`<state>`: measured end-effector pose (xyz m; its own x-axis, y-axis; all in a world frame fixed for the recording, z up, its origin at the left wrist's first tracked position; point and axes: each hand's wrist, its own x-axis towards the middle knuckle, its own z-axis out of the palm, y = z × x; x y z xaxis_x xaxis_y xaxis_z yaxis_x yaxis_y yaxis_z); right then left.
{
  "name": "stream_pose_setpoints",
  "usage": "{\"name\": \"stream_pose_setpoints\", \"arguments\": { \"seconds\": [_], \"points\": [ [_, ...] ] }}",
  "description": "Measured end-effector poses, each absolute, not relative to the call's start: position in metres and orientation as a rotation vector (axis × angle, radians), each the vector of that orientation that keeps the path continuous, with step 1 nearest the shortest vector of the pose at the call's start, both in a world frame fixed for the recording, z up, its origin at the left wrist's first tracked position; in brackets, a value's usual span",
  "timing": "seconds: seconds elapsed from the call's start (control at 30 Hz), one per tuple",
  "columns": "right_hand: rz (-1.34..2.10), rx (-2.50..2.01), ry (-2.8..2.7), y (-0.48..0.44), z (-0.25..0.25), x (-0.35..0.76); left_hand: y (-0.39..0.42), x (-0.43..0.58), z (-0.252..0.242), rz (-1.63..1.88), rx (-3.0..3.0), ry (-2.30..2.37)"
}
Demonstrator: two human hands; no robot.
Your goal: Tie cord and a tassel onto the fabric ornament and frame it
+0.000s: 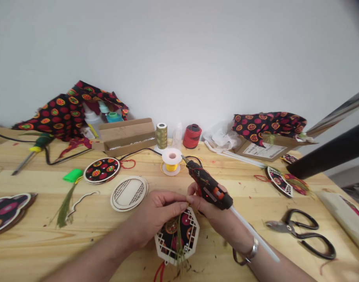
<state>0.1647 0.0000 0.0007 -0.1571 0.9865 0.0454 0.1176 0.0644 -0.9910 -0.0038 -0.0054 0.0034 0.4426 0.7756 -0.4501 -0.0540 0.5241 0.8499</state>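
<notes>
My left hand (160, 213) is closed in a pinch at the top of an olive-green tassel (179, 239), near a bit of yellow cord. My right hand (209, 211) has its thumb and fingertips pinched at the same spot, touching the left fingertips. A black glue gun (207, 184) rests in my right hand, its nozzle pointing up and left; a white glue stick (256, 235) sticks out of its back over the wrist. Beneath the hands lies an octagonal wooden-framed ornament (194, 235) with patterned fabric, the tassel's strands across it. The fingers hide its upper edge.
A yellow thread spool (171, 160) stands just beyond my hands. Round wooden frames (129, 194) and a fabric disc (101, 170) lie left. Scissors (300, 231) lie right. Further back are cardboard boxes (129, 139), a red thread spool (192, 136) and a screwdriver (32, 152).
</notes>
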Motion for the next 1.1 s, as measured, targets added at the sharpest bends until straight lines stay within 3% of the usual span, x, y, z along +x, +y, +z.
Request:
{"name": "stream_pose_setpoints", "arguments": {
  "seconds": [0.43,1.1],
  "points": [
    [1.063,-1.179,-1.464,-0.0059,0.0002,0.1585,-0.0049,-0.0019,0.005,0.639,1.129,1.073],
    [0.976,-1.182,-1.468,-0.0077,0.0057,0.159,-0.0068,-0.0035,0.0054,0.642,1.004,1.013]
  ]
}}
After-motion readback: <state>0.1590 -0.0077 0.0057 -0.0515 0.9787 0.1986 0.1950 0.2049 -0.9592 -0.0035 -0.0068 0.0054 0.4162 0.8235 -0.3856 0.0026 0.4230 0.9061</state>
